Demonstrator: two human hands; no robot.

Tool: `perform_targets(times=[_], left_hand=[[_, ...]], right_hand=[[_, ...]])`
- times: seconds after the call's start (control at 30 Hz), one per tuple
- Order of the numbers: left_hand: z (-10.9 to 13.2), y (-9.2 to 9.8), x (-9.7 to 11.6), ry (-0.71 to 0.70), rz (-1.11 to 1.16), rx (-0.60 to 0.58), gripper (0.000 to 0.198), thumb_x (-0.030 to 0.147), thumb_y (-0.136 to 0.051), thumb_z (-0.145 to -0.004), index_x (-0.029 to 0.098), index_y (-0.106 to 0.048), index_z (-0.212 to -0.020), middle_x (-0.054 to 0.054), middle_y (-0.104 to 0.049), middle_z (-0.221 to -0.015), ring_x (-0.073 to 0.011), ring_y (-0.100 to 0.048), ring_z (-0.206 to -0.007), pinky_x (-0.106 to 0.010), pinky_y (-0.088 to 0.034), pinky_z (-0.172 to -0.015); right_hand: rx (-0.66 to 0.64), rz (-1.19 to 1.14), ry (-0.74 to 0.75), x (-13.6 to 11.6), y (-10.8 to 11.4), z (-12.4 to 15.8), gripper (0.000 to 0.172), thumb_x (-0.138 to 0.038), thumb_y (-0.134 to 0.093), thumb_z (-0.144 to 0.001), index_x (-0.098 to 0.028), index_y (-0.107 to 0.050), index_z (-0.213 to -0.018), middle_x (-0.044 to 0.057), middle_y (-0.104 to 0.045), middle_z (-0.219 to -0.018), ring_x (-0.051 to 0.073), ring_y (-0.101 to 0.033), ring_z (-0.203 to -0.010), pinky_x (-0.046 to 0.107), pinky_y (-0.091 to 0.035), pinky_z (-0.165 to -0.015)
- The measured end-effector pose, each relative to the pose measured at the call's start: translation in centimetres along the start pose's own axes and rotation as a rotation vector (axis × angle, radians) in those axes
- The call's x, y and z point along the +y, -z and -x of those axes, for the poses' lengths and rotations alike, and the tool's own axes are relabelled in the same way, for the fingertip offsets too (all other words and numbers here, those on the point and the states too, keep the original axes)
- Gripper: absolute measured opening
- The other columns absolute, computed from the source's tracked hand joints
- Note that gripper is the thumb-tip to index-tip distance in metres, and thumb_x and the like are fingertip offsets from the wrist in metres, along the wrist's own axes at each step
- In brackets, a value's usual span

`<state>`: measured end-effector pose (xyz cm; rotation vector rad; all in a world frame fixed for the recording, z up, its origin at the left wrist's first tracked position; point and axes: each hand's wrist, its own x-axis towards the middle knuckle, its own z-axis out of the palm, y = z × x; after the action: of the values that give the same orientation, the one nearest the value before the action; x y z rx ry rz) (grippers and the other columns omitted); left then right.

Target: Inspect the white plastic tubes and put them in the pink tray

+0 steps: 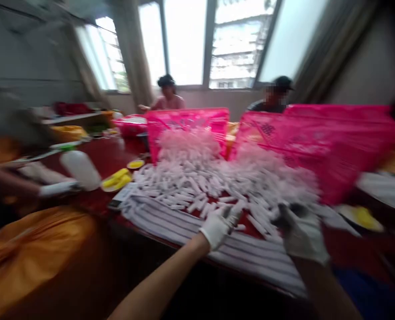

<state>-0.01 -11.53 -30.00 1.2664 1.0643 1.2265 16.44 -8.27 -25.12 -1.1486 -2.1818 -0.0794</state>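
Note:
A heap of small white tubes (200, 178) covers the table in front of me, and my hands are at its near edge. My left hand (217, 226), in a white glove with grey fingertips, is closed on what looks like a white tube (237, 208). To the right, my right hand (302, 235), gloved alike, is raised beside the heap. Its fingers are smeared by motion, so what they hold, if anything, does not show. A striped grey-and-white cloth (173, 222) lies along the table edge under both hands.
Pink plastic bags (344, 146) stand behind the heap. Yellow pieces (119, 178), a white bottle (80, 169) and a co-worker's gloved hand (59, 189) are at left. An orange bag (40, 258) fills the lower left. Two people sit across the table. A yellow item (365, 218) lies at right.

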Motion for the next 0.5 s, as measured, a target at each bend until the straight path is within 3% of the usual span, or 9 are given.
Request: perform_targets(times=[0.03, 0.1, 0.17, 0.23, 0.3, 0.4, 0.5], left_hand=[[-0.6, -1.3, -0.7, 0.03, 0.063, -0.017, 0.047, 0.053, -0.049, -0.083, 0.014, -0.055, -0.108, -0.007, -0.06, -0.1, -0.0145, -0.058, -0.083, -0.028, -0.051, -0.071], [-1.6, -2.8, -1.5, 0.075, 0.118, -0.04, 0.049, 0.053, -0.057, -0.077, 0.014, -0.057, -0.107, -0.007, -0.061, -0.099, -0.0153, -0.057, -0.087, -0.028, -0.049, -0.078], [-2.2, -3.5, -1.8, 0.09, 0.105, -0.079, 0.047, 0.05, -0.06, -0.076, 0.014, -0.057, -0.107, -0.007, -0.062, -0.101, -0.0167, -0.057, -0.093, -0.029, -0.046, -0.085], [-2.7, -3.8, -2.1, 0.096, 0.057, -0.103, 0.044, 0.046, -0.06, -0.077, 0.014, -0.057, -0.106, -0.007, -0.062, -0.104, -0.0176, -0.057, -0.097, -0.029, -0.044, -0.087], [-3.1, -3.9, -2.6, 0.113, -0.028, -0.101, 0.043, 0.044, -0.061, -0.076, 0.015, -0.056, -0.107, -0.007, -0.063, -0.104, -0.0177, -0.057, -0.096, -0.029, -0.043, -0.087], [-3.6, -3.9, -3.3, 0.155, -0.12, -0.082, 0.043, 0.042, -0.063, -0.076, 0.015, -0.055, -0.109, -0.007, -0.063, -0.102, -0.0157, -0.057, -0.092, -0.026, -0.043, -0.082], [-3.9, -3.8, -3.2, 0.234, -0.048, -0.152, 0.038, 0.044, -0.061, -0.077, 0.014, -0.056, -0.099, -0.002, -0.059, -0.08, -0.0087, -0.052, -0.066, -0.019, -0.04, -0.058]], right_hand=[[0.049, -0.085, -0.142, 1.1, 0.0, 0.9, 0.039, -0.039, -0.034, -0.095, -0.013, -0.058, -0.079, 0.0, -0.059, -0.069, 0.009, -0.058, -0.058, 0.023, -0.051, -0.056], [0.197, -0.499, -0.434, 2.3, -0.7, 1.5, 0.04, -0.045, -0.034, -0.092, -0.016, -0.052, -0.072, -0.003, -0.054, -0.059, 0.009, -0.054, -0.049, 0.022, -0.05, -0.048], [0.351, -1.034, -0.672, 3.0, -1.7, 0.9, 0.03, -0.048, -0.058, -0.077, -0.02, -0.048, -0.073, -0.005, -0.053, -0.058, 0.01, -0.054, -0.049, 0.021, -0.048, -0.044], [0.429, -1.335, -0.809, 3.5, -2.5, 0.3, 0.039, -0.041, -0.075, -0.059, -0.021, -0.045, -0.074, -0.007, -0.054, -0.059, 0.01, -0.054, -0.049, 0.019, -0.046, -0.043], [0.45, -1.409, -0.876, 4.1, -3.0, 0.0, 0.044, -0.035, -0.078, -0.053, -0.021, -0.043, -0.075, -0.007, -0.054, -0.06, 0.009, -0.053, -0.049, 0.018, -0.044, -0.042], [0.414, -1.366, -0.86, 5.0, -3.7, 0.3, 0.041, -0.034, -0.077, -0.055, -0.021, -0.043, -0.075, -0.007, -0.052, -0.06, 0.008, -0.051, -0.048, 0.018, -0.039, -0.041], [0.441, -1.238, -0.803, 5.5, -4.6, 0.6, 0.037, -0.035, -0.075, -0.059, -0.02, -0.047, -0.077, -0.007, -0.05, -0.061, 0.007, -0.047, -0.048, 0.019, -0.036, -0.042]])
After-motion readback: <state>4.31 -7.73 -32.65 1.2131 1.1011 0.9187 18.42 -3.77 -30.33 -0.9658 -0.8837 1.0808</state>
